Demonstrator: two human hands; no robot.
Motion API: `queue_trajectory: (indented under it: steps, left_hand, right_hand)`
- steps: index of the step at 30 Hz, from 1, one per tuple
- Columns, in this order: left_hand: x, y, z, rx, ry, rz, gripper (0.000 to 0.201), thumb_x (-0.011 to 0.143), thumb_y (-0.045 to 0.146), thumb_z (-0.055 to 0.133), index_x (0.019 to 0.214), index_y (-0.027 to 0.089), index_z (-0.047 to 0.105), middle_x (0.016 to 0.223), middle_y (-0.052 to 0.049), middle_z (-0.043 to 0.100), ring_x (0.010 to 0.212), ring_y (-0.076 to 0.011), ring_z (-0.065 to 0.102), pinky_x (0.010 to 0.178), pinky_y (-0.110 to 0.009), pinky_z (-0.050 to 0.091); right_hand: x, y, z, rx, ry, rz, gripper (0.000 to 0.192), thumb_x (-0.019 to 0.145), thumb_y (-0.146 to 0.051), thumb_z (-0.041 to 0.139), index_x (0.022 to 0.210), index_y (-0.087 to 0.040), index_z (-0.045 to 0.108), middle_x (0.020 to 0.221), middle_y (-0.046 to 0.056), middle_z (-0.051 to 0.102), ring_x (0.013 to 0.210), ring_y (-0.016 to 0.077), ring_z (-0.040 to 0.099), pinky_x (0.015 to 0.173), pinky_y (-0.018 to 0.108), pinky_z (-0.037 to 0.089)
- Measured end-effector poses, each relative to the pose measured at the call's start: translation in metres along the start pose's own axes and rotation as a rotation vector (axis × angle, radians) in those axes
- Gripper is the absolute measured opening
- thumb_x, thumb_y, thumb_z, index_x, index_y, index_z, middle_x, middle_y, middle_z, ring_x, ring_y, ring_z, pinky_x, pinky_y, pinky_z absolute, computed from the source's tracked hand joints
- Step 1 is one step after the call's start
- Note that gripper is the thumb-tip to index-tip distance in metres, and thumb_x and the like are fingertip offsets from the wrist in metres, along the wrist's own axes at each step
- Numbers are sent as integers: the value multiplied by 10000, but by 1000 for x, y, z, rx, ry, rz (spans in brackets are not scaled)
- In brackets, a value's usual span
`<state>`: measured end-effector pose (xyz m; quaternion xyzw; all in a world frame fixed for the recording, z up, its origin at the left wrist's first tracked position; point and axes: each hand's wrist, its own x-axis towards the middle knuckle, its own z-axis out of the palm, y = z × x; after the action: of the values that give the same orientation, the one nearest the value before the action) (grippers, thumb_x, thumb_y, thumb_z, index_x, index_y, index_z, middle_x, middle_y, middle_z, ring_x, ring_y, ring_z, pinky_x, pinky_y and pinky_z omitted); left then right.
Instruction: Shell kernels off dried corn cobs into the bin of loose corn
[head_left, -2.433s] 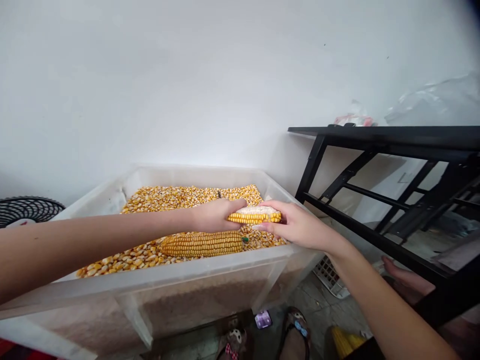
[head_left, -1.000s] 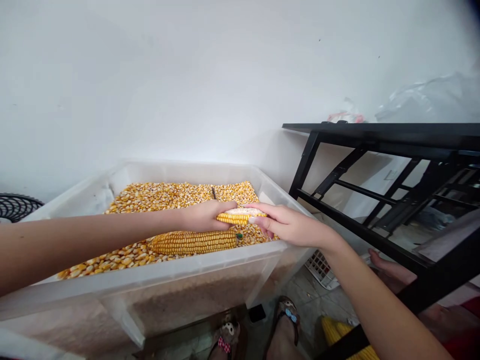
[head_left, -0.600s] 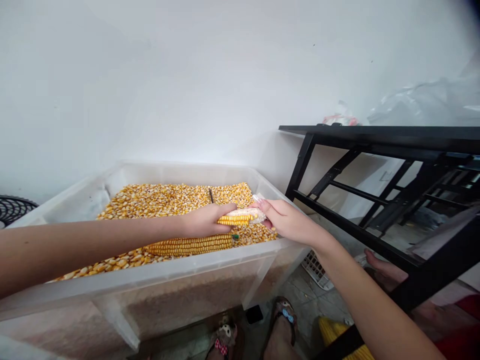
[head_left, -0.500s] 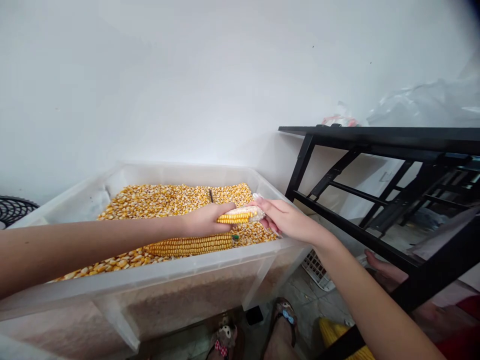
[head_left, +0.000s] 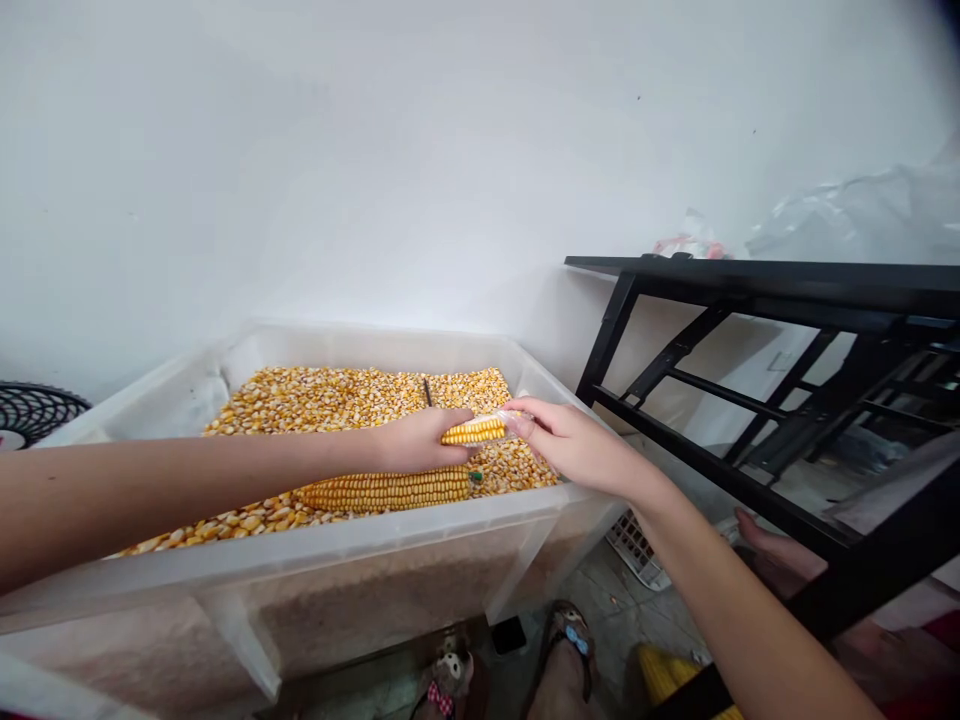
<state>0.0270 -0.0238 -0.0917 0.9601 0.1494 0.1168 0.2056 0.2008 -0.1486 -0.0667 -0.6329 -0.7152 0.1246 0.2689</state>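
Observation:
My left hand (head_left: 421, 440) is wrapped round one end of a partly shelled corn cob (head_left: 474, 431), held level above the bin. Yellow kernels still cover its near side, while pale bare cob shows toward the right end. My right hand (head_left: 559, 437) closes over that right end, thumb and fingers pressed on it. Below the hands, a full corn cob (head_left: 390, 491) lies along the near inner side of the bin. Loose corn kernels (head_left: 322, 395) fill the translucent plastic bin (head_left: 360, 535). A thin dark stick (head_left: 427, 392) pokes up from the kernels behind my left hand.
A black folding table (head_left: 765, 272) stands at the right with plastic bags (head_left: 862, 215) on top. Beneath it are a white basket (head_left: 637, 550), a yellow sack (head_left: 667, 680) and another person's foot (head_left: 776, 545). A black fan grille (head_left: 37, 410) sits at far left.
My right hand has shifted its fingers over the cob's right end, covering more of the pale part. My left hand keeps its hold. The view has moved slightly.

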Motion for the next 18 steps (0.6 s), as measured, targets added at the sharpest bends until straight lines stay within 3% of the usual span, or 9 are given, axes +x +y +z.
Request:
queue_trajectory:
  steps: [5,10,15,18]
  left_hand:
    - [0,6,-5,42,-38,7,320,745,356,449,997,172,521,742,4,581,610,-120,511,549,-221,366]
    - [1,15,-11,77,-78,68,312,708,281,467,989,173,554,759,0,600,627,-123,520,560,-220,376]
    - [2,13,-10,87,-116,96,353,695,248,479,1030,155,539,767,-14,619,618,-128,530,563,-224,387]
    - [3,11,-10,92,-131,98,355,695,247,484,1034,153,533,767,-14,622,618,-132,533,561,-227,389]
  right_hand:
    - [-2,-3,-2,-82,-36,-15,422,857,-518,261,1008,-205,502,629,-20,490,546,99,430,493,237,289]
    - [0,-11,-4,-81,-148,-170,368,840,-485,351,954,-200,555,811,25,578,692,127,477,603,256,338]
    - [3,-9,-2,-126,-176,-185,419,874,-463,260,699,-168,501,667,11,526,624,115,435,616,270,321]
    - [3,-8,0,-141,-185,-178,424,877,-468,239,655,-171,443,642,3,497,611,110,420,615,270,315]
